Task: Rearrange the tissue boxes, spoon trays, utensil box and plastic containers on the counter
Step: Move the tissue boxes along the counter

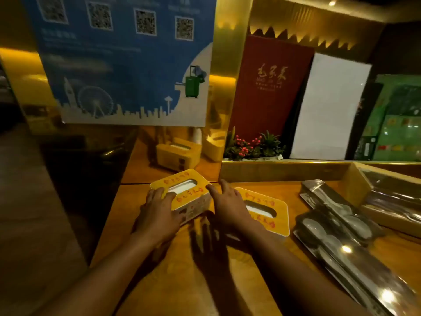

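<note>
Cardboard, by the look of it: the yellow tissue box (182, 195) sits near the back left of the wooden bench (173, 270), tilted a little, its oval slot showing white tissue. The left hand (159, 215) lies over its near left corner, fingers spread on the lid, and the right hand (227, 201) presses against its right end, so the grip is a two-sided clasp on the box rather than a closed fist. A second tissue box (264, 210) lies just beside it to the right, partly under the right wrist. Judging by material, the box is probably light and thin-walled; squeezing the lid near the slot could dent it, so the firmer short ends and lower edges seem the better holds. The bench looks polished, so it should slide easily. To the right lie spoon trays (337, 224) in glossy clear wrap, likely slippery and heavier, best taken by their long edges. A wooden utensil box (355, 179) stands at the far right
</note>
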### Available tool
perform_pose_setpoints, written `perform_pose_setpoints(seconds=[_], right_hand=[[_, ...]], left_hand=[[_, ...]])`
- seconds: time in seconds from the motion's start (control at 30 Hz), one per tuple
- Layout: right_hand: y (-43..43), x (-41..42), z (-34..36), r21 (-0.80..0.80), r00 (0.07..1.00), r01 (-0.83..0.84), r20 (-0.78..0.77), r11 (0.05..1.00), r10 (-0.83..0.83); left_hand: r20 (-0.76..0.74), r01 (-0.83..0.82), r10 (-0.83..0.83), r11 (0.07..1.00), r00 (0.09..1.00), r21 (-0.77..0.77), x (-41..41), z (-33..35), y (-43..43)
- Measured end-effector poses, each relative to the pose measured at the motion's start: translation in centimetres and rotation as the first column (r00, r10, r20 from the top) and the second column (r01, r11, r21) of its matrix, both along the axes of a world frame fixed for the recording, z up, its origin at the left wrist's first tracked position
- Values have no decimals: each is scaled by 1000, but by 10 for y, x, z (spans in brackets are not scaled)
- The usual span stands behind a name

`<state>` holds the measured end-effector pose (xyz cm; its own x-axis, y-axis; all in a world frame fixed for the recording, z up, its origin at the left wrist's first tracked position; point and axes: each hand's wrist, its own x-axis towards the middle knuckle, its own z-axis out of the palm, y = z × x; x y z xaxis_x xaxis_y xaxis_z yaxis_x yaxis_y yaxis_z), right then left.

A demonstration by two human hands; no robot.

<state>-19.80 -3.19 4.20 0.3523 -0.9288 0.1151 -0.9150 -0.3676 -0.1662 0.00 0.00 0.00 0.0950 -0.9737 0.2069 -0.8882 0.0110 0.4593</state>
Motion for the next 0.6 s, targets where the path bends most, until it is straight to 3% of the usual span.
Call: perform_pose_setpoints(seconds=[0.17, 0.6], right_hand=[[-34, 10, -12, 62, 982, -56, -176, 996, 67], [1, -2, -35, -174, 982, -167, 57, 970, 179]], left_hand=[[-20, -26, 25, 999, 999, -32, 8, -6, 2], [-182, -93, 91, 996, 979, 1, 24, -10, 24]])
